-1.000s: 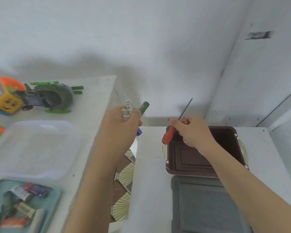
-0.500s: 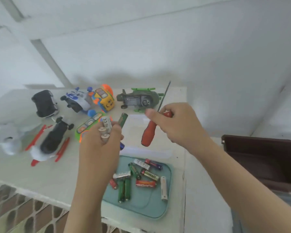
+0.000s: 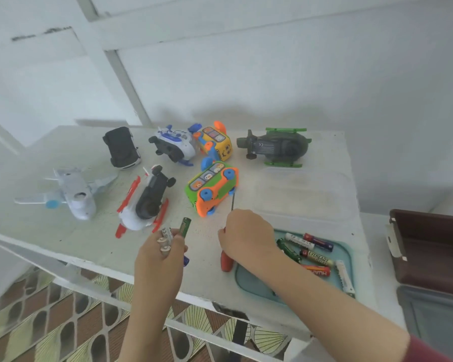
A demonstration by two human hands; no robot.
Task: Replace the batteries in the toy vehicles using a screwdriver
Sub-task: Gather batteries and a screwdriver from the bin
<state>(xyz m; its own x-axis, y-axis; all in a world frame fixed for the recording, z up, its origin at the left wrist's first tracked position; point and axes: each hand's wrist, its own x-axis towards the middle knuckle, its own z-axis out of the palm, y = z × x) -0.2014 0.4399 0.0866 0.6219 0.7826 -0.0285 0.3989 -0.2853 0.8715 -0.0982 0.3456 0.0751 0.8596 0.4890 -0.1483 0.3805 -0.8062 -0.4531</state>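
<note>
Several toy vehicles lie on the white table (image 3: 76,236): a green and orange bus (image 3: 212,186) on its side, a yellow bus (image 3: 215,143), a dark green helicopter (image 3: 275,147), a black car (image 3: 120,147), a white and blue vehicle (image 3: 173,145), a white and red helicopter (image 3: 144,202) and a pale plane (image 3: 73,192). My left hand (image 3: 160,254) grips several batteries (image 3: 178,231), one of them green. My right hand (image 3: 243,236) holds a red-handled screwdriver (image 3: 226,261), its thin shaft pointing up toward the green and orange bus.
A teal tray (image 3: 249,283) with several loose batteries (image 3: 311,254) sits under my right forearm. A clear plastic lid (image 3: 301,194) lies behind it. A brown box (image 3: 429,246) stands at the right on a lower surface. Patterned floor shows below the table's front edge.
My view has swung left from the brown box to the toys. Both hands came down near the table's front edge, still holding the batteries and screwdriver.
</note>
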